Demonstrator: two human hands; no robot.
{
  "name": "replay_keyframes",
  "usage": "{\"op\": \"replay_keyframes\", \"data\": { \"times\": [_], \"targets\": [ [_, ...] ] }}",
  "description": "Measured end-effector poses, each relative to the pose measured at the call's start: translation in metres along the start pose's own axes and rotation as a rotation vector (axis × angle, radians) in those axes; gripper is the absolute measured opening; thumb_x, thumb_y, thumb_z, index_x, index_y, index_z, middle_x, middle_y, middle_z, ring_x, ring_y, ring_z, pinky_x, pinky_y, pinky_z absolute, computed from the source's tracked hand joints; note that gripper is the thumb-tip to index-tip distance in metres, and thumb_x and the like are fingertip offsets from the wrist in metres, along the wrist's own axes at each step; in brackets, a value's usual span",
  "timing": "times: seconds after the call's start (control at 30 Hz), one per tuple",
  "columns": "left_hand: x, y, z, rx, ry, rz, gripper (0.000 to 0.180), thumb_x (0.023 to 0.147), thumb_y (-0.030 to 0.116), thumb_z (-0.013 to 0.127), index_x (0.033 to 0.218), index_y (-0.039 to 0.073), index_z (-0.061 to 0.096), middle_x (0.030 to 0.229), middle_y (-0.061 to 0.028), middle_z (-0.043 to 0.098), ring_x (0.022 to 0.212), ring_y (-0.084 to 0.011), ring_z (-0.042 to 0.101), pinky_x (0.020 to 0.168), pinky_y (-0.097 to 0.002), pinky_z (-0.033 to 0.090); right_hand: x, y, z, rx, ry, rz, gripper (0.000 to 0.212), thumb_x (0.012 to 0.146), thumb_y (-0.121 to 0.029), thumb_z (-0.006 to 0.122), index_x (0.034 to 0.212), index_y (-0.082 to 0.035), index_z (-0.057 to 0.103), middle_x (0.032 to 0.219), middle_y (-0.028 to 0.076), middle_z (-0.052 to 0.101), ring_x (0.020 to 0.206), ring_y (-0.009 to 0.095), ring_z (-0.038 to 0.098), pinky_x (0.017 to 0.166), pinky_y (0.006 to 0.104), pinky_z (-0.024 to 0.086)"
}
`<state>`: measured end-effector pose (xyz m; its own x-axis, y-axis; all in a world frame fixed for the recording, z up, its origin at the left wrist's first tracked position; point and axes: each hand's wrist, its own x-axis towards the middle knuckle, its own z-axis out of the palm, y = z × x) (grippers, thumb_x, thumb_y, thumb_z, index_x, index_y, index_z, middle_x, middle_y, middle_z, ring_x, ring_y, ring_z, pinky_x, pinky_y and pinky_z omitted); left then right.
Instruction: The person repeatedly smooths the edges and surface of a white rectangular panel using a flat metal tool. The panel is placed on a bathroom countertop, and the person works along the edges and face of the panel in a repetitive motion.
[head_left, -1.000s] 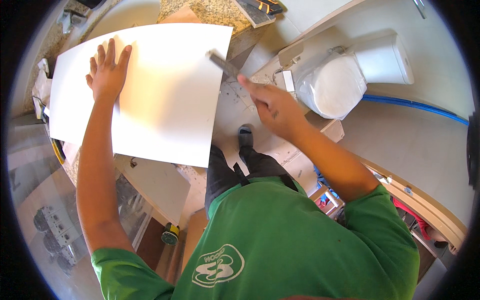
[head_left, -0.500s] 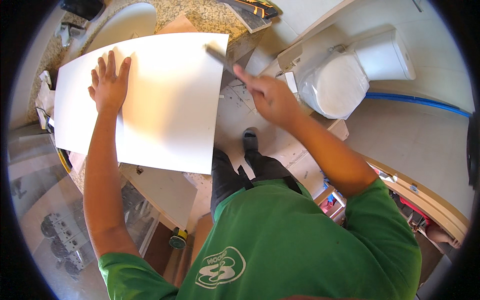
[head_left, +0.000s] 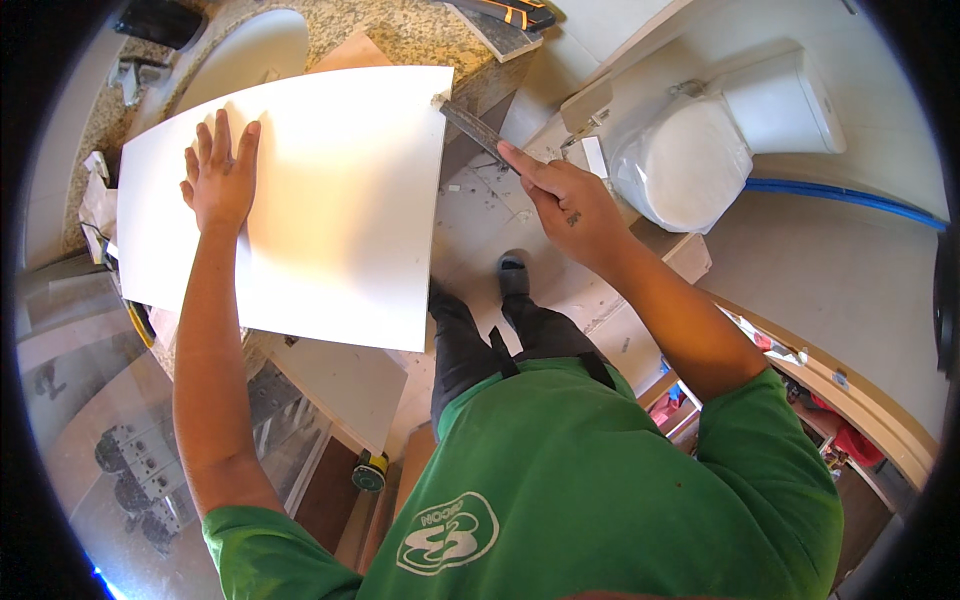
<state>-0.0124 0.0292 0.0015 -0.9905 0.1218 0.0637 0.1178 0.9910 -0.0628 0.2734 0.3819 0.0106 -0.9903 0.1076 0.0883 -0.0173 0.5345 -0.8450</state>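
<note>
A large white panel [head_left: 340,210] lies across the granite counter, its right edge jutting past the counter. My left hand [head_left: 222,180] rests flat on the panel's left half, fingers spread. In my right hand [head_left: 575,205] is a long dark grey file [head_left: 473,128], with the index finger stretched along it. The file's far end, with a pale tip, meets the panel's right edge near the upper corner.
A basin [head_left: 250,60] and a tap [head_left: 135,78] are set behind the panel. To the right stands a toilet [head_left: 695,165] wrapped in plastic, with blue pipes [head_left: 850,195] beside it. Below the counter hangs a cabinet door [head_left: 345,385]; debris dots the floor [head_left: 480,215].
The file and my right hand have shifted right and slightly down, so the file now sits at the panel's edge instead of over its corner. My left hand stays on the panel.
</note>
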Motion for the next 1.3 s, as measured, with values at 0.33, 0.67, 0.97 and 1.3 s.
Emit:
{"op": "replay_keyframes", "data": {
  "times": [0.33,0.67,0.97,1.3],
  "targets": [
    [0.000,0.000,0.002,-0.002,0.020,0.013,0.085,0.094,0.084,0.030,0.164,0.036,0.026,0.172,-0.0054,0.020,0.159,-0.0355,0.014,0.124,-0.0622,0.010,0.089,0.009,0.011,-0.152,0.037,0.019,0.052,0.095,-0.005,0.058,0.141,-0.028,0.063,0.080,0.020,0.066,0.069,0.035,0.066,0.064,0.0435,0.050],
    [0.000,-0.002,0.006,0.021,0.041,0.010,0.083,0.095,0.083,0.032,0.164,0.037,0.027,0.172,-0.0046,0.021,0.159,-0.0341,0.015,0.124,-0.0617,0.011,0.092,0.012,0.009,-0.155,0.056,-0.019,0.046,0.102,-0.010,0.058,0.144,-0.030,0.062,0.075,0.010,0.061,0.064,0.014,0.051,0.066,0.0285,0.047],
    [0.001,-0.001,0.006,0.034,0.027,0.000,0.084,0.094,0.085,0.029,0.164,0.038,0.025,0.172,-0.0048,0.020,0.159,-0.0339,0.014,0.125,-0.0613,0.010,0.043,0.000,-0.002,-0.106,0.057,-0.030,0.046,0.100,-0.009,0.059,0.142,-0.028,0.063,0.077,0.014,0.061,0.065,0.022,0.056,0.066,0.0322,0.049],
    [0.000,-0.001,0.003,0.028,0.022,0.000,0.084,0.094,0.085,0.029,0.164,0.037,0.025,0.173,-0.0046,0.020,0.159,-0.0338,0.014,0.126,-0.0599,0.010,0.068,0.004,0.006,-0.125,0.031,0.021,0.049,0.097,-0.005,0.058,0.141,-0.027,0.063,0.080,0.023,0.064,0.069,0.036,0.065,0.066,0.0415,0.052]
  ]
}}
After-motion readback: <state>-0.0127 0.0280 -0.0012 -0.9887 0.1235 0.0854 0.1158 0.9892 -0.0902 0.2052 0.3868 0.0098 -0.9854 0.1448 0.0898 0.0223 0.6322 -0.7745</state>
